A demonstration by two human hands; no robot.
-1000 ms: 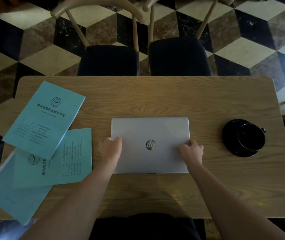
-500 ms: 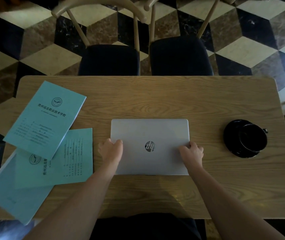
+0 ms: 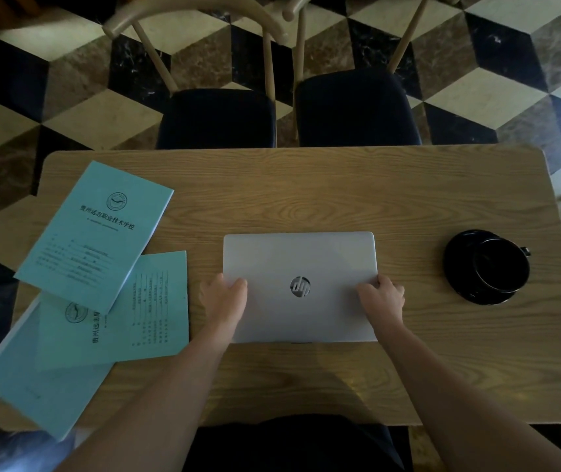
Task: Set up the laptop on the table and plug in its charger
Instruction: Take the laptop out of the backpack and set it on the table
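Note:
A closed silver laptop [image 3: 299, 264] with a round logo on its lid lies flat in the middle of the wooden table [image 3: 306, 192]. My left hand [image 3: 223, 296] grips the laptop's left edge, thumb on the lid. My right hand [image 3: 383, 296] grips its right edge the same way. No charger or cable is in view.
Three teal booklets [image 3: 91, 229] lie overlapped on the table's left side, one hanging over the near edge. A black cup on a black saucer [image 3: 487, 265] stands at the right. Two dark-cushioned wooden chairs [image 3: 217, 117] sit at the far side, on a checkered floor.
Both hands have stayed on the laptop's sides. The laptop has slid slightly toward me, barely changing place on the table.

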